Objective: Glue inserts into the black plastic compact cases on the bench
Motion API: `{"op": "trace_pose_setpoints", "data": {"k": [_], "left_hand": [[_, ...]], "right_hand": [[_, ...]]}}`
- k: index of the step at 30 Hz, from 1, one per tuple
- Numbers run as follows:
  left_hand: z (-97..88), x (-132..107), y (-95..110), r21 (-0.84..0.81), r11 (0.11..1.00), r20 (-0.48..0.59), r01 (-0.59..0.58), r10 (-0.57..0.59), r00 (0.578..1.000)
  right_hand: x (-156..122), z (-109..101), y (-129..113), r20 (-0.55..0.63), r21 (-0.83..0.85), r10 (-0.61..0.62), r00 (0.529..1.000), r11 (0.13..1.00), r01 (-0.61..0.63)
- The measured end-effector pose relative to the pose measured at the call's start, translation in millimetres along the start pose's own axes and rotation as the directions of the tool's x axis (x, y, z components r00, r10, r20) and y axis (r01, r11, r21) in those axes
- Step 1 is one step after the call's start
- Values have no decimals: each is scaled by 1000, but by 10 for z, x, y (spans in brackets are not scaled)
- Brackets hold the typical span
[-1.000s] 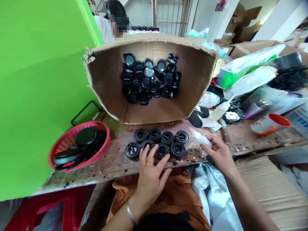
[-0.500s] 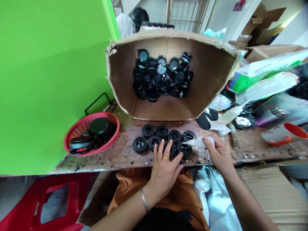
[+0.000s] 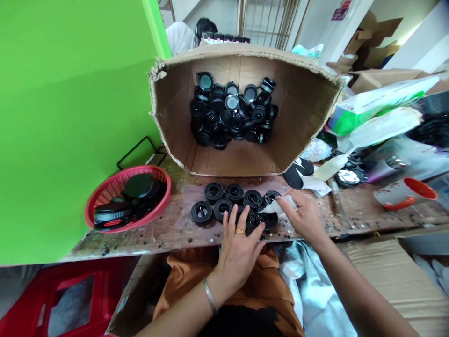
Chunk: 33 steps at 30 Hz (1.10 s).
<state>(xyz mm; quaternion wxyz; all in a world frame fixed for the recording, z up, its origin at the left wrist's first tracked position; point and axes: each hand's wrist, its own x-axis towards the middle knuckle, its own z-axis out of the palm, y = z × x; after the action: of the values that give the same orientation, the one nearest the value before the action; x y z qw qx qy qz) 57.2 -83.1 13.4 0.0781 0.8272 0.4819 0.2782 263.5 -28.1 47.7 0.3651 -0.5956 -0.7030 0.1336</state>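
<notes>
Black, ribbed round plastic caps [image 3: 213, 192] sit in two tight rows on the scuffed wooden desk [image 3: 168, 231], just in front of the open brown cardboard box [image 3: 298, 117]. My left hand [image 3: 240, 245] lies spread, fingers flat on the near row. My right hand [image 3: 304, 216] pinches a small translucent soft plastic squeeze bottle [image 3: 280, 206], its tapered tip at the rightmost near cap. Left of the box rests a red round mesh basket [image 3: 105, 194].

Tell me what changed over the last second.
The right hand closed on the bottle and brought it left, so its nozzle now points at the right-hand caps. The left hand stayed flat on the front row. The caps, box and basket did not move.
</notes>
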Motion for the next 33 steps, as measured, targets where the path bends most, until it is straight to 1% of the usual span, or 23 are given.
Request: {"op": "trace_pose_setpoints", "data": {"k": [4, 9, 16, 23, 33], "left_hand": [[-12, 2, 3, 6, 1000, 0, -3, 3, 1000], [-23, 3, 4, 16, 1000, 9, -5, 5, 1000], [-17, -1, 5, 27, 1000, 10, -3, 2, 1000], [-28, 4, 8, 12, 1000, 26, -3, 3, 1000], [-20, 14, 4, 15, 1000, 25, -2, 2, 1000]], "right_hand": [[64, -13, -25, 7, -50, -51, 999, 997, 52], [142, -53, -69, 51, -73, -102, 994, 992, 105], [228, -70, -119, 94, -43, -105, 990, 993, 110], [282, -83, -153, 106, -45, -162, 981, 985, 168], [319, -108, -188, 145, -21, -162, 976, 986, 167]]}}
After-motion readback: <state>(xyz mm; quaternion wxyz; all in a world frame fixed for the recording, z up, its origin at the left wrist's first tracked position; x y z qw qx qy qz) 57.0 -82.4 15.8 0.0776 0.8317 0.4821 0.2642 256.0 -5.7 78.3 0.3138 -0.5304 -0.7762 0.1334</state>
